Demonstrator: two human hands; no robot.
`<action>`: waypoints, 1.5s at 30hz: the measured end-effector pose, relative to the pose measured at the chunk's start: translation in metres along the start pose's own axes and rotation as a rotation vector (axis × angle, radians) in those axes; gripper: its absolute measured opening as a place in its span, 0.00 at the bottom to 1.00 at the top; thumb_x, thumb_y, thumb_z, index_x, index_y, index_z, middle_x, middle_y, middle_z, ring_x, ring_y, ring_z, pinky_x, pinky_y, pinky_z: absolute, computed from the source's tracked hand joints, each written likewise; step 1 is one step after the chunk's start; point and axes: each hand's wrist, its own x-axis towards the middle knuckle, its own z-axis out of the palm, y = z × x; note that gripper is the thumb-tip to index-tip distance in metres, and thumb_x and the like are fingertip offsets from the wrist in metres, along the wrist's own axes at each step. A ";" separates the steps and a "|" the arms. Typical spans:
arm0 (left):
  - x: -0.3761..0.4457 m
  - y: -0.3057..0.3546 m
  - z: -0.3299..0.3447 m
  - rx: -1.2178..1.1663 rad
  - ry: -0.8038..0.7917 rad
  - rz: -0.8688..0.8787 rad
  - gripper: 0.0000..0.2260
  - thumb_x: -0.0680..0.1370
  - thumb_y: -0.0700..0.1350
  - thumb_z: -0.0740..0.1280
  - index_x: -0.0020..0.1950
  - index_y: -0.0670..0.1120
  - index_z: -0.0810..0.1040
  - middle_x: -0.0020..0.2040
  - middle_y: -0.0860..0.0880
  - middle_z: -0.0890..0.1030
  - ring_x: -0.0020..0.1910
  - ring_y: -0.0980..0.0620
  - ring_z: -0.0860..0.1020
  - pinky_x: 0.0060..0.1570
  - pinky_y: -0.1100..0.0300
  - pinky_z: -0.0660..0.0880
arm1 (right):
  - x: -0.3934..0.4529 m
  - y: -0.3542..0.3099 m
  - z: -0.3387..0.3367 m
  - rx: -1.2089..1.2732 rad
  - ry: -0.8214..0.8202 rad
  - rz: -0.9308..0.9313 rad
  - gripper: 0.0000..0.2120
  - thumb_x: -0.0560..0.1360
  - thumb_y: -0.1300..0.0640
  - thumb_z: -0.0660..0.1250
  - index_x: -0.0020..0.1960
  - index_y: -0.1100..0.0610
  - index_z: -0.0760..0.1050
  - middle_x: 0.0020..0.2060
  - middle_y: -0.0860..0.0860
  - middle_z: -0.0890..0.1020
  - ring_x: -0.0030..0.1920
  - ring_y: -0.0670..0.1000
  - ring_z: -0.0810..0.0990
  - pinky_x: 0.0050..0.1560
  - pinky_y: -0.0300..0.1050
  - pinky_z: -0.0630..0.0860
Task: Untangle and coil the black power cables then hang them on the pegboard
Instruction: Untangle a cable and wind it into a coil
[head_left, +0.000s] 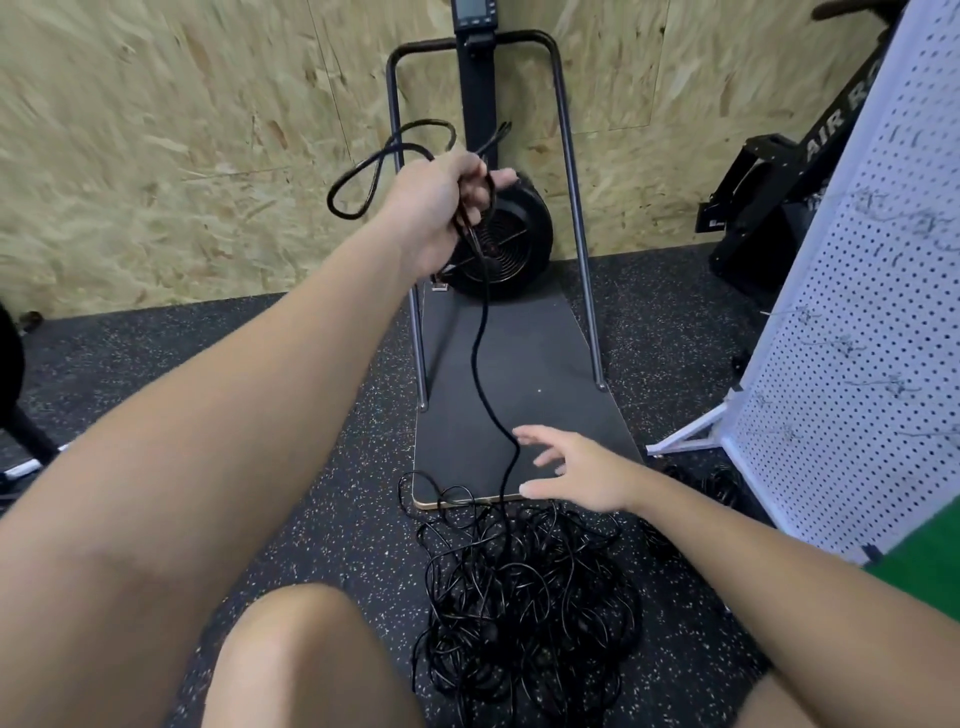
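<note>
We were mid-untangling: our left hand (436, 208) gripped a few loops of cable (483, 332) raised off the floor tangle (524, 597), our right hand (576, 475) hovered spread beside it, probably next to feed slack.

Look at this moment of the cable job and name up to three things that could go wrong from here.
1. The left hand grips a few loose loops; they look uneven and could slip or twist.
2. The cable runs taut down into the tangled pile; pulling higher may tighten knots.
3. The right hand hovers open beside the cable, not guiding it, so the pile may drag along the floor.
</note>
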 end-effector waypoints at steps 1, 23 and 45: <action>0.001 0.003 0.000 -0.017 -0.006 0.005 0.05 0.85 0.35 0.61 0.50 0.42 0.74 0.54 0.35 0.89 0.54 0.43 0.78 0.55 0.53 0.74 | 0.002 -0.006 0.004 -0.002 -0.012 -0.006 0.35 0.80 0.43 0.77 0.83 0.37 0.66 0.70 0.42 0.79 0.61 0.38 0.81 0.64 0.43 0.76; -0.032 -0.111 -0.067 0.420 0.126 -0.071 0.19 0.91 0.53 0.58 0.61 0.37 0.77 0.47 0.43 0.87 0.34 0.50 0.83 0.37 0.53 0.75 | 0.008 -0.075 -0.076 0.560 0.555 -0.221 0.14 0.87 0.58 0.67 0.49 0.66 0.83 0.35 0.57 0.83 0.37 0.53 0.80 0.44 0.46 0.79; -0.081 -0.192 -0.062 0.272 -0.234 -0.280 0.14 0.90 0.50 0.62 0.62 0.43 0.84 0.46 0.47 0.86 0.38 0.55 0.75 0.34 0.62 0.65 | 0.040 -0.037 -0.035 0.442 0.305 0.048 0.20 0.79 0.44 0.78 0.68 0.49 0.81 0.56 0.46 0.89 0.59 0.47 0.87 0.66 0.55 0.83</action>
